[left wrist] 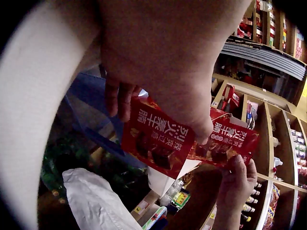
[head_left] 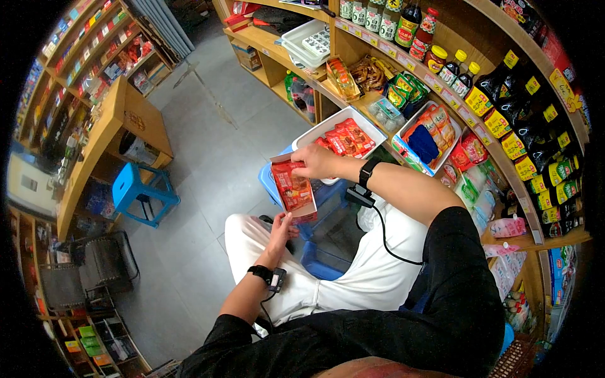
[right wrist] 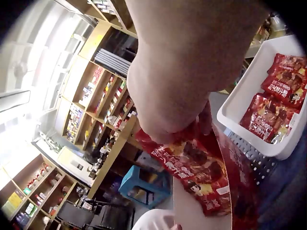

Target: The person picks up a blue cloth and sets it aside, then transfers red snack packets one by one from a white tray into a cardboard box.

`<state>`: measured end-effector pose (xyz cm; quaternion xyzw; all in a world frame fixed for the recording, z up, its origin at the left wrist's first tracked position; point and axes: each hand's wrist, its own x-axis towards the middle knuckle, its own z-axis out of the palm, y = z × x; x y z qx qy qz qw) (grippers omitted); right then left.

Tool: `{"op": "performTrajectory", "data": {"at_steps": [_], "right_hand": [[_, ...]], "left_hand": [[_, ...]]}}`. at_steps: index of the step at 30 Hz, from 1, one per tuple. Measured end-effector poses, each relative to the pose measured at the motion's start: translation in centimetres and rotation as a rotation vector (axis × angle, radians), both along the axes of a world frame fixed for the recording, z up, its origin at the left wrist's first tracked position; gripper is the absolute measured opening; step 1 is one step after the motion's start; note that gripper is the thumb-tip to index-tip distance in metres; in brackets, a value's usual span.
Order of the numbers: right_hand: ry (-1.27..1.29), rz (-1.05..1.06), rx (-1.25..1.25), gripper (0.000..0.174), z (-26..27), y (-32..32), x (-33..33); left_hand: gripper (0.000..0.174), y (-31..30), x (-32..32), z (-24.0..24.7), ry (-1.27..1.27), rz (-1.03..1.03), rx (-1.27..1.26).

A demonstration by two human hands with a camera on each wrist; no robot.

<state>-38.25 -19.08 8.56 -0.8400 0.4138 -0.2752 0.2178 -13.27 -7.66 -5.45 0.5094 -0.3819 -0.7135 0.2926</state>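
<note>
An open red cardboard box (head_left: pixel 313 206) with a white inside is tilted over my lap, red snack packets showing in it. My left hand (head_left: pixel 282 234) grips the box's near end, the thumb over its printed red front (left wrist: pixel 156 139) in the left wrist view. With my right hand (head_left: pixel 317 162) I pinch a glossy red snack packet (right wrist: pixel 194 167) by its upper end, at the far end of the box. The packet lies against the white inside of the box in the right wrist view. Beyond my right hand, a white tray (head_left: pixel 377 133) holds several similar red packets.
Under the tray and box is a blue plastic stool (head_left: pixel 270 187). Another blue stool (head_left: pixel 140 189) stands on the floor at left. Shelves with sauce bottles (head_left: pixel 408 28) and bagged goods curve along the right. Cables run from both wrist cameras.
</note>
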Motion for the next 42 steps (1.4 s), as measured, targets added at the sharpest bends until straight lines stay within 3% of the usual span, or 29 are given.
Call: {"op": "performTrajectory", "data": {"at_steps": [9,11,24,42], "right_hand": [[0.173,0.086,-0.032,0.023,-0.4,0.1,-0.1],[0.198,0.076,-0.019,0.023,-1.0,-0.3,0.0],[0.388,0.067,0.068,0.019,-1.7,-0.5,0.6],[0.380,0.117,0.201,0.017,-1.8,-0.1,0.2]], "left_hand": [[0.053,-0.3,0.2,-1.0,0.010,-0.015,0.007],[0.067,-0.3,0.1,-1.1,0.022,0.024,0.009],[0.068,-0.3,0.2,-0.9,0.023,0.008,0.002],[0.071,-0.2,0.2,-0.7,0.016,0.000,-0.011]]}}
